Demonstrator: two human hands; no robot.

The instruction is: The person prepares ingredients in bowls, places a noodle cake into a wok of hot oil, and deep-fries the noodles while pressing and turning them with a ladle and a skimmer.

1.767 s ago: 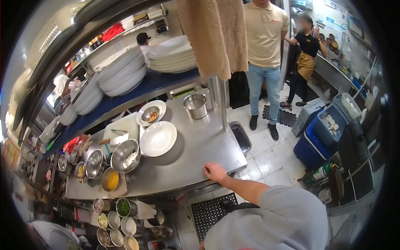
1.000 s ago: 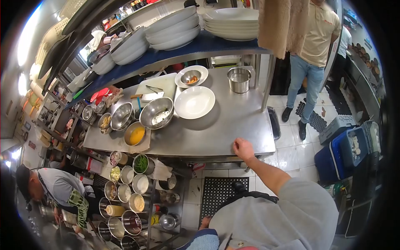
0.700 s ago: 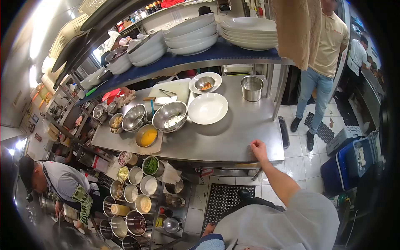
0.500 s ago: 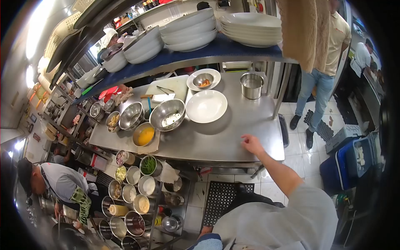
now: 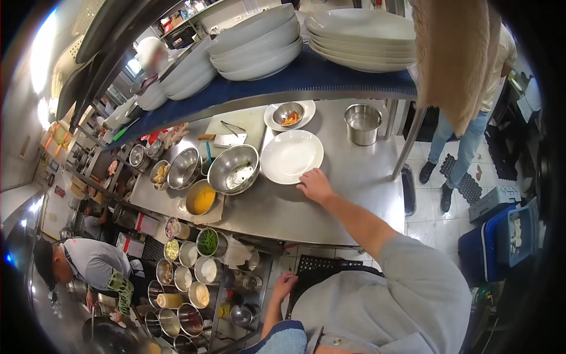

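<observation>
My right hand [image 5: 315,185] reaches in from the right over the steel table, its bent fingers on the near right rim of a bare white plate [image 5: 290,154]. Low beside my body is my left hand [image 5: 286,284], fingers loosely curved with nothing visible in them. To the left of the plate stands a steel mixing bowl [image 5: 227,165] with some white stuff at its bottom. Behind the plate, a small steel bowl [image 5: 289,112] with orange-red pieces sits on a second white plate [image 5: 310,121]. A steel pot [image 5: 362,127] stands farther right.
Stacked white dishes [image 5: 256,50] fill the shelf above, where a cloth [image 5: 454,53] hangs. A cutting board [image 5: 253,127], a knife [image 5: 229,140] and a bowl of yellow liquid [image 5: 201,199] are left. Several ingredient tubs stand lower left. A co-worker [image 5: 97,262] bends there; another person [image 5: 463,141] stands right.
My right hand has moved left across the table to the plate's rim. My left hand has come up into fuller view at my side. The whole view has shifted slightly.
</observation>
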